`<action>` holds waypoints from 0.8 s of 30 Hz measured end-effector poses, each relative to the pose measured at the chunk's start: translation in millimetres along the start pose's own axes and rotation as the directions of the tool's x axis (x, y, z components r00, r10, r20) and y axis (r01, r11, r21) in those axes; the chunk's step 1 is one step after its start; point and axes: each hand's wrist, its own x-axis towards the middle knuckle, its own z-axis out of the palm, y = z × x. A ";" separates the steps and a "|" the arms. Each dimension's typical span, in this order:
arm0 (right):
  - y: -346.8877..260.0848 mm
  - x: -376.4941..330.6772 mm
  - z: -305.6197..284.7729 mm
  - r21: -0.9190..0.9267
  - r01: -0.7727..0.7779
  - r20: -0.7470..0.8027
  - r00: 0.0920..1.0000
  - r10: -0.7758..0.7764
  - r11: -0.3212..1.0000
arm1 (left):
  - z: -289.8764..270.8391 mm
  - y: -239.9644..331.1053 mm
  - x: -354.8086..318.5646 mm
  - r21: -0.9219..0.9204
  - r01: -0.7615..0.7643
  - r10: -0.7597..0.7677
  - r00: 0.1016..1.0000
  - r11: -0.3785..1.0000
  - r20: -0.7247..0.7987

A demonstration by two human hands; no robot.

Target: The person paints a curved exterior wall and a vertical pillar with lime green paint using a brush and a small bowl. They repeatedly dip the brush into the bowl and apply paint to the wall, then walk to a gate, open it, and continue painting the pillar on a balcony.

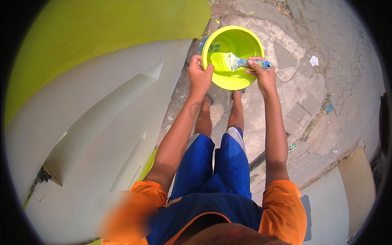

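Note:
A round bucket [256, 39], its inside and rim coated yellow-green, is held up in front of me. My left hand [200, 74] grips its left rim, thumb over the edge. Across the bucket's mouth lies a wide paintbrush [235, 61], with yellow-green bristles to the left and a paint-spotted blue handle to the right. My right hand [262, 72] is closed around that handle, by the right rim. Some yellow-green paint shows inside the bucket; how deep it is I cannot tell.
On my left runs a wall [102, 24], yellow-green above and pale grey below, with a protruding ledge [110, 110]. Cracked concrete [302, 87] and paving bricks [347, 61] lie underfoot to the right. A crumpled white scrap [314, 61] and a blue scrap [329, 108] lie there.

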 end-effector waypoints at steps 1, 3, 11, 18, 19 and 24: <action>1.0 -3.4 -7.3 0.032 -0.042 -0.060 0.997 0.044 0.999 | -4.6 -4.4 -3.7 -0.001 -0.006 0.006 1.000 1.000 -0.026; 4.2 -5.8 -20.9 0.136 -0.038 -0.091 0.995 0.051 0.990 | -13.0 -12.9 -11.2 -0.010 0.028 -0.029 0.998 1.000 -0.059; 34.2 59.2 -12.8 0.675 0.001 -0.008 1.000 0.006 0.737 | -72.6 -56.6 -42.1 0.062 0.138 -0.129 0.983 0.988 -0.134; 48.6 163.1 101.6 0.526 0.130 -0.151 0.987 -0.058 0.840 | -132.4 -78.5 -78.7 0.207 0.279 -0.248 0.955 0.938 -0.165; 44.9 161.0 115.7 0.515 0.117 -0.210 0.978 -0.007 0.849 | -138.2 -77.7 -83.3 0.242 0.256 -0.220 0.962 0.936 -0.163; -0.7 115.0 119.0 0.695 0.258 -0.127 0.963 -0.239 0.672 | -139.8 -73.0 -96.1 0.164 0.288 -0.261 0.951 0.944 -0.167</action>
